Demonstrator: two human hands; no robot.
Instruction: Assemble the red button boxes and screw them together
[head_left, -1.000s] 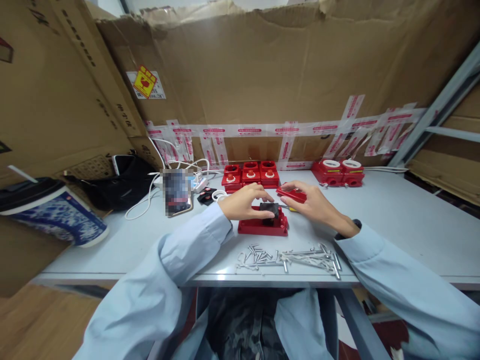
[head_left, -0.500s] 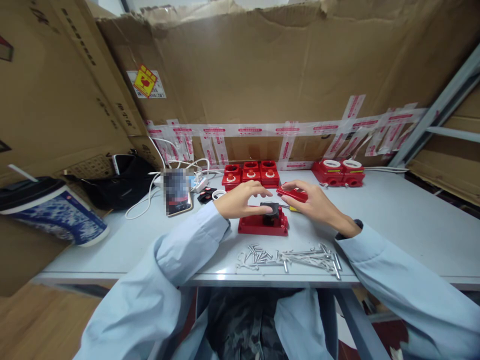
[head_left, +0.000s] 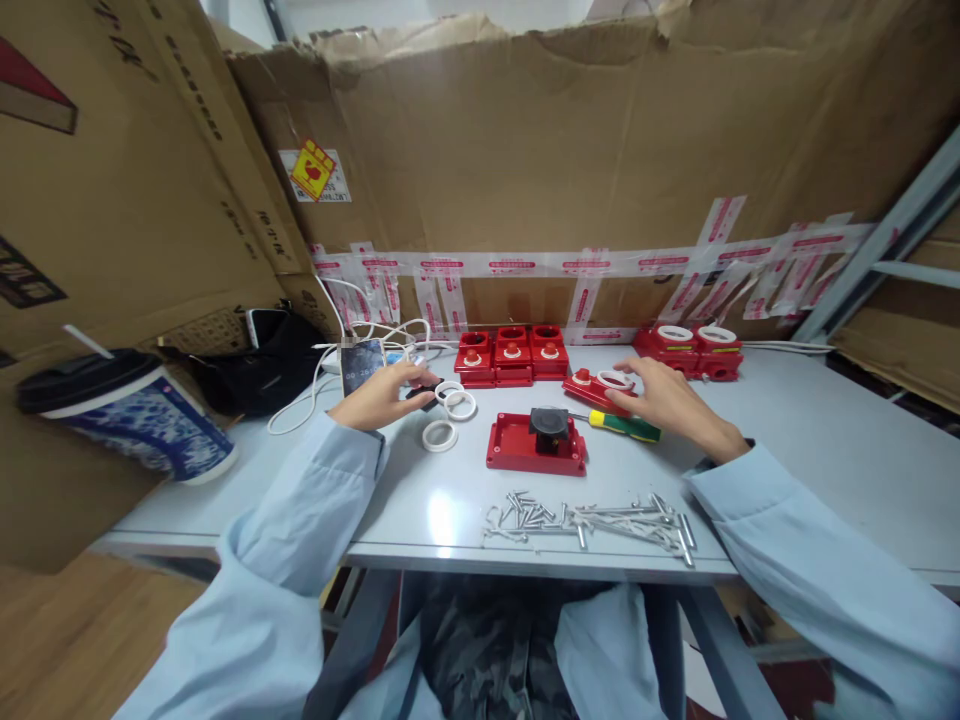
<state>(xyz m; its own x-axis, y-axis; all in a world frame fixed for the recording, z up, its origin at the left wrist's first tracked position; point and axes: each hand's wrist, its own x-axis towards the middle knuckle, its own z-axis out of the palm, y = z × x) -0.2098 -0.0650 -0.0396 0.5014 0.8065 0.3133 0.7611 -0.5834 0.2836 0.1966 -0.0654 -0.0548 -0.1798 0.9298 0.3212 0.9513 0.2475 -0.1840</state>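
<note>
My left hand [head_left: 384,396] is over the left part of the table, its thumb and fingers apart beside small black pieces [head_left: 429,394]. Several white rings [head_left: 440,436] lie just right of it. My right hand [head_left: 664,400] grips the edge of a red cover [head_left: 587,392], which has a red knob and a white ring on top. In front of me sits an open red housing base [head_left: 514,440] with a black block [head_left: 550,424] standing in its right part. Behind it rests a screwdriver [head_left: 625,426] with a yellow and green handle.
Three red housings [head_left: 512,357] stand against the cardboard, with more red units [head_left: 688,352] at the back right. Loose screws and metal rods [head_left: 630,523] lie near the front edge. Leftward are a phone [head_left: 363,366], white cables, a black bag [head_left: 251,365] and a paper cup [head_left: 142,420].
My left hand has moved left, from the black block to the small black pieces. My right hand has carried the red cover slightly right, away from the base. The screwdriver is now uncovered.
</note>
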